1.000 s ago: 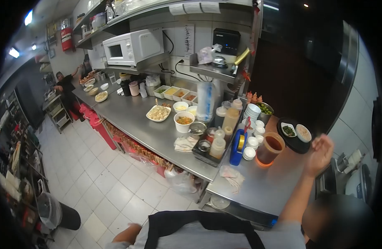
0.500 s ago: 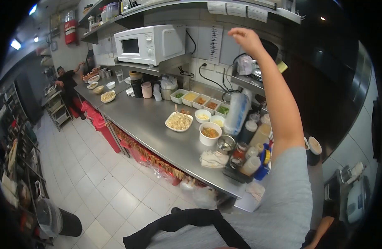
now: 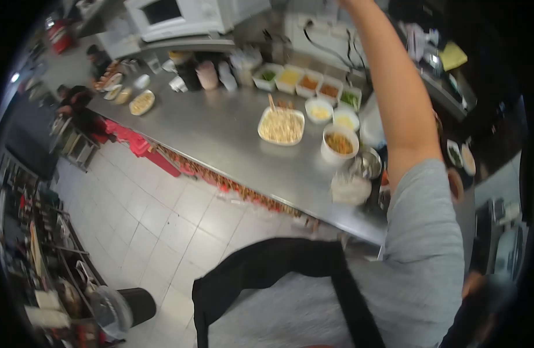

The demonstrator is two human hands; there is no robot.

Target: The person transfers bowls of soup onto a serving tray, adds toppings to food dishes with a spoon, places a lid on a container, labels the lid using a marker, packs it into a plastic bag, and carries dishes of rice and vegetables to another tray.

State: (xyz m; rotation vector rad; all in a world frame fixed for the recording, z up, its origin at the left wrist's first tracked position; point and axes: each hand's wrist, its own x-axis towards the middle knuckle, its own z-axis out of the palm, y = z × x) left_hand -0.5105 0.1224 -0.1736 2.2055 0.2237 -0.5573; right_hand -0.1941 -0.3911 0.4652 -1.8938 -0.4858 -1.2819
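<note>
My right forearm (image 3: 394, 81) reaches up past the top edge of the view, so the hand itself is cut off. My left hand is out of view. On the steel counter (image 3: 220, 130) below the arm sits a square white bowl (image 3: 281, 126) of pale chopped food with a utensil handle sticking out. To its right are a white tub (image 3: 339, 144) of orange-brown food, two small white bowls (image 3: 319, 110) with pale yellow contents, and a metal bowl (image 3: 366, 164). A folded white cloth (image 3: 350, 189) lies near the front edge.
Several ingredient containers (image 3: 308, 86) line the counter's back. A white microwave (image 3: 180, 17) stands on a shelf above. Dark-clothed people (image 3: 75, 95) are at the far left. A black bin (image 3: 138, 306) stands on the tiled floor (image 3: 188, 232). A blurred figure (image 3: 478, 296) is at lower right.
The view has tilted down and turned, so the counter items appear higher and farther right. My right hand, earlier visible near the shelf with bent fingers, has passed out of the top.
</note>
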